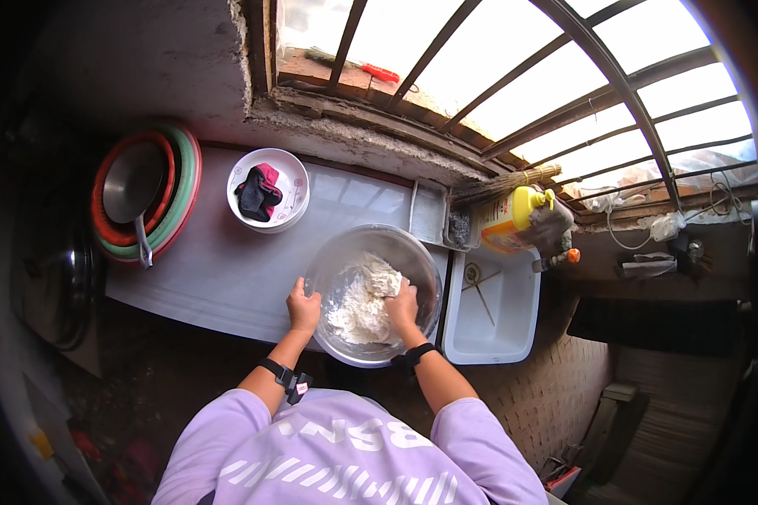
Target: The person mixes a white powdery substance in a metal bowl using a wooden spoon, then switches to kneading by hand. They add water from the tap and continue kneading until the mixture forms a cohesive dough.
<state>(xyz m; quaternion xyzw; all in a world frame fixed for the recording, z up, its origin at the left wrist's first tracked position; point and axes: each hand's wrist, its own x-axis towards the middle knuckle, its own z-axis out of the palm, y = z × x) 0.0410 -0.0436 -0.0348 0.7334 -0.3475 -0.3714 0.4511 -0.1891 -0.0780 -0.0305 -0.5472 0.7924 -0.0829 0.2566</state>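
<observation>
A wide stainless steel bowl (427, 278) stands at the front edge of the counter. Inside it lies a shaggy, clumpy mass of floury dough (363, 303), with loose flour smeared on the metal around it. My left hand (304, 308) grips the bowl's left rim, thumb pointing inward; its other fingers are partly hidden on the outside. Within the bowl, my right hand (402, 307) is closed on the right side of the dough, and its fingertips are buried in it. Both wrists wear black straps.
White bowls (234, 199) holding a dark and pink cloth (259, 192) sit behind left. Stacked colored basins with a metal strainer (132, 183) stand far left. To the right are a sink (524, 328), a plastic tray (427, 211), a straw brush (505, 184) and a yellow detergent bottle (505, 218).
</observation>
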